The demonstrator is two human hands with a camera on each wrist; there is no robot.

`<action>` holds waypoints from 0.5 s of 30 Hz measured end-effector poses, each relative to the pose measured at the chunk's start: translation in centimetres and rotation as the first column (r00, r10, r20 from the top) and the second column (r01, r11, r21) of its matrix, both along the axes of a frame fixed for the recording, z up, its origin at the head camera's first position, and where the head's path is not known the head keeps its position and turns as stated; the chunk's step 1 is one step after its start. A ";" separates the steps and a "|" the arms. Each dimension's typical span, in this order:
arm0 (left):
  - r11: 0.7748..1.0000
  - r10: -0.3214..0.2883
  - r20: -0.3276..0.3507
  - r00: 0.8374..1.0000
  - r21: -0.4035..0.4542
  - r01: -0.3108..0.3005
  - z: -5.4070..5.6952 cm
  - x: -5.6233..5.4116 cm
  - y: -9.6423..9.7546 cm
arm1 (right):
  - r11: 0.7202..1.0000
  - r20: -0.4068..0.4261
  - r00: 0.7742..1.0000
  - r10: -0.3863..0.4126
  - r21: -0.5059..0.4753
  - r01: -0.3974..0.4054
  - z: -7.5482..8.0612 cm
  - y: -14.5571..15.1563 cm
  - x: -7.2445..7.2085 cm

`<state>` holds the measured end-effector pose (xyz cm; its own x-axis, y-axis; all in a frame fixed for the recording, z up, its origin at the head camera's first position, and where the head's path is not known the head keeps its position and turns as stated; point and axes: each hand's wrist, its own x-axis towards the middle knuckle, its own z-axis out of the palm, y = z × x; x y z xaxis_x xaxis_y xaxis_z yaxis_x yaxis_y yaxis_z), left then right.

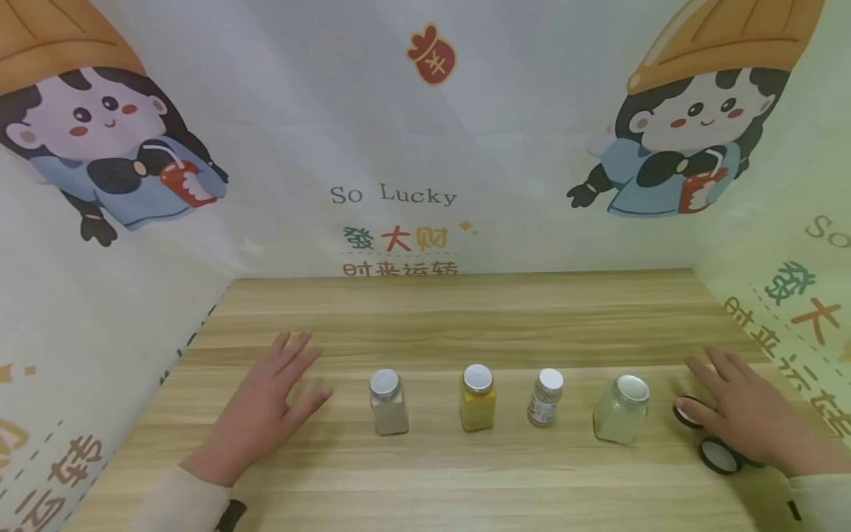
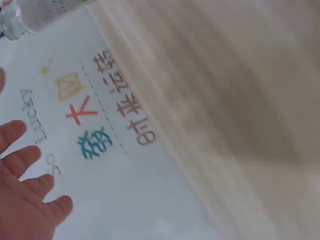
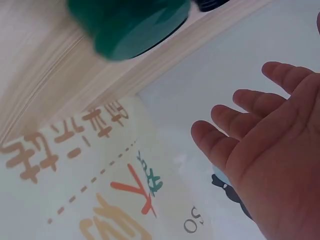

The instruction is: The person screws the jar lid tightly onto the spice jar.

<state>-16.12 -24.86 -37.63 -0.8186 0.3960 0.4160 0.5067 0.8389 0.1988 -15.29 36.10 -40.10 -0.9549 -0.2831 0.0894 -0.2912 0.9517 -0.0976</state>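
Observation:
My left hand [image 1: 262, 406] is held out at the left with fingers spread, holding nothing. Nearest to it stands a squarish jar [image 1: 390, 414] with pale contents and a silvery lid. Further right are a yellow-filled jar [image 1: 478, 406], a small labelled bottle [image 1: 544, 405] with a white cap, and a pale green jar [image 1: 618, 417] with a light lid. At the right, my right hand [image 1: 747, 406] has its fingers extended and holds nothing. It partly covers black-rimmed round things [image 1: 720, 456]; whether it touches them I cannot tell. The right wrist view shows a blurred dark green rounded object [image 3: 142, 32].
The jars stand in a row across a wood-grain tabletop [image 1: 425, 488]. Pale printed cloth [image 1: 518, 148] walls in the back and both sides. A clear bottle [image 2: 37, 17] is cut off at the left wrist view's upper edge.

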 end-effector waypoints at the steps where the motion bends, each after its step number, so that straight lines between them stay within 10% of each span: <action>1: 1.000 -0.026 -0.011 1.000 -0.001 0.026 0.5 -0.2 0.1 | 1.000 0.012 1.000 -0.006 0.015 0.006 0.0 0.2 0.0; 8: 0.972 -0.219 -0.034 0.975 -0.091 0.215 3.5 -1.3 4.1 | 0.999 0.026 1.000 -0.013 0.044 0.012 -0.2 2.2 0.1; 15: 0.891 -0.435 -0.128 0.891 -0.201 0.406 5.7 -1.4 12.4 | 0.999 0.056 0.997 -0.048 0.028 0.047 -0.3 3.7 0.8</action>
<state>-17.55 -12.44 -31.92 -0.4850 0.7619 0.4293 0.8323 0.5529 -0.0409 -14.49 39.83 -40.44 -0.9706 -0.2390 0.0274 -0.2405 0.9667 -0.0872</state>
